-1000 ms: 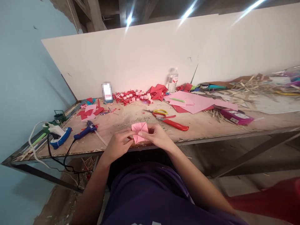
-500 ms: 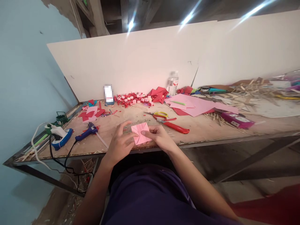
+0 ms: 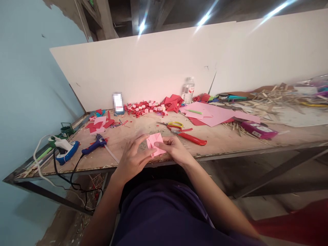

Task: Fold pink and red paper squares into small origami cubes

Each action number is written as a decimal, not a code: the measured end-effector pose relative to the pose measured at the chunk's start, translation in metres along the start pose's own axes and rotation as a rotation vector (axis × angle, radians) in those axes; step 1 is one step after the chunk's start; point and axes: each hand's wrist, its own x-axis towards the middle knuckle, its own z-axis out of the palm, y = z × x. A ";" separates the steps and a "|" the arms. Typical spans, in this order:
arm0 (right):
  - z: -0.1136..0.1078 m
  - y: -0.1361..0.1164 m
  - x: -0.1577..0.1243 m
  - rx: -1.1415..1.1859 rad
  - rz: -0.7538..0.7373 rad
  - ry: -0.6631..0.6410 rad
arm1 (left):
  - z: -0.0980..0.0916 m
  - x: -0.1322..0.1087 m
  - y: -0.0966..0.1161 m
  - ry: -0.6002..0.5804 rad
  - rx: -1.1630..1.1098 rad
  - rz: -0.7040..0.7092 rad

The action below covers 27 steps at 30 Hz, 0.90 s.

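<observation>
A pink folded paper (image 3: 155,139) is held between my two hands, just above the table's front edge. My left hand (image 3: 132,155) grips its left side, thumb pressed on the face and index finger along the upper left edge. From the other side, my right hand (image 3: 175,148) pinches the paper with the thumb on its front and the fingers behind. Creases and flaps show on the paper's face. Beyond it lie yellow-handled scissors (image 3: 175,124) and a red utility knife (image 3: 192,138).
Left of my hands rest a blue glue gun (image 3: 94,145) and a power strip (image 3: 68,152) with trailing cords. Small red and pink paper pieces (image 3: 146,108) are heaped at the back, near a water bottle (image 3: 189,90). Pink sheets (image 3: 217,114) and a purple box (image 3: 258,130) lie right.
The left side of the pink paper has been folded inward, so it looks narrower. My left thumb and index finger have moved right, onto that fold. My right hand stays nearly in place.
</observation>
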 end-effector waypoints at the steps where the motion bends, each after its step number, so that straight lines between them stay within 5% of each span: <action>1: 0.000 0.000 0.000 0.011 0.001 -0.006 | 0.000 0.000 0.000 -0.005 0.014 0.011; 9: 0.001 0.000 -0.001 -0.051 -0.010 0.022 | 0.000 0.001 -0.001 0.075 -0.125 -0.060; 21: 0.005 -0.002 -0.006 -0.054 -0.030 -0.032 | -0.003 0.003 -0.010 0.024 -0.582 -0.426; 27: 0.006 -0.004 -0.006 -0.009 -0.069 0.090 | 0.000 0.003 -0.017 0.041 -0.683 -0.619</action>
